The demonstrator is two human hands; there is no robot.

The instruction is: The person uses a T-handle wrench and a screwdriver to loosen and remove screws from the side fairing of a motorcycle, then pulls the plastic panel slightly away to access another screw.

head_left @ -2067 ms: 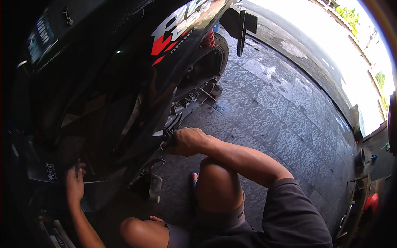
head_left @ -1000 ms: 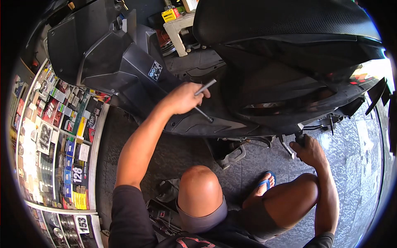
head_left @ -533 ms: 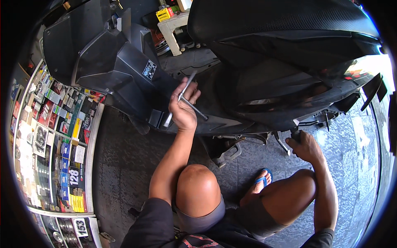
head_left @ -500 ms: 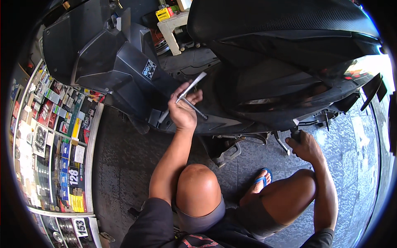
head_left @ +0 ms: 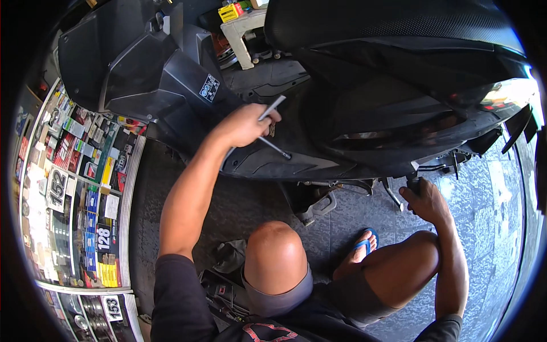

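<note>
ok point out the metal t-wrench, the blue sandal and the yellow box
metal t-wrench (head_left: pixel 274 147), head view, on its shaft
blue sandal (head_left: pixel 367 244), head view, on its strap
yellow box (head_left: pixel 229 12), head view, on its side

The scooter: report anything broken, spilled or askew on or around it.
Nothing stands out: the scooter shows no clear break and the floor no obvious spill, though shadow and glare hide some detail.

A black shirt (head_left: pixel 313 332) with short sleeves (head_left: pixel 179 293) and a red-outlined print (head_left: pixel 269 333) across its front is worn with grey shorts (head_left: pixel 278 297) and a blue flip-flop (head_left: pixel 374 238).
</note>
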